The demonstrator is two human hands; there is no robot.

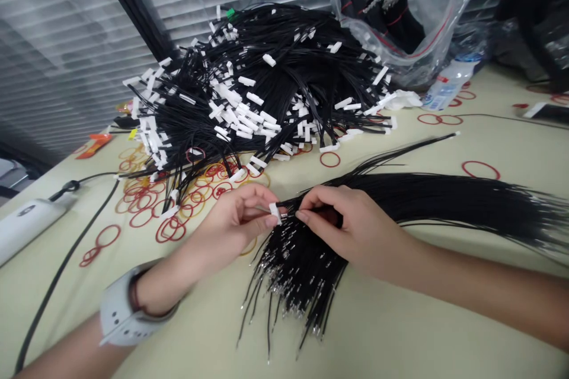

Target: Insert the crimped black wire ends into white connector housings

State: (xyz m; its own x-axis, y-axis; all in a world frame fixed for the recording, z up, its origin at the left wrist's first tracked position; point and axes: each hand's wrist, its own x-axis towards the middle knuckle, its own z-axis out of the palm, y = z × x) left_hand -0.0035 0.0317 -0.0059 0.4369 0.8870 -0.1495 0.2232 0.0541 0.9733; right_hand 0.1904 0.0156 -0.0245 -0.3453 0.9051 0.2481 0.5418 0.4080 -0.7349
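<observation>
Between the thumb and fingers of my left hand [237, 219] is a small white connector housing [275, 212]. My right hand [344, 219] pinches a thin black wire with a metal tip, its end close to the housing; whether the tip is inside the housing I cannot tell. Under both hands lies a thick bundle of black wires [306, 266], with silvery crimped ends fanned toward me. The bundle stretches off to the right, beneath my right hand and forearm. A light grey watch strap [128, 308] circles my left wrist.
Behind my hands rises a big pile of black cables [284, 71] with white connectors. Red and yellow rubber bands [146, 195] lie scattered at left. A clear plastic bag [435, 23] of wire bundles, a bottle [453, 80], an orange cutter [94, 145] and a white power strip [33, 222] surround it.
</observation>
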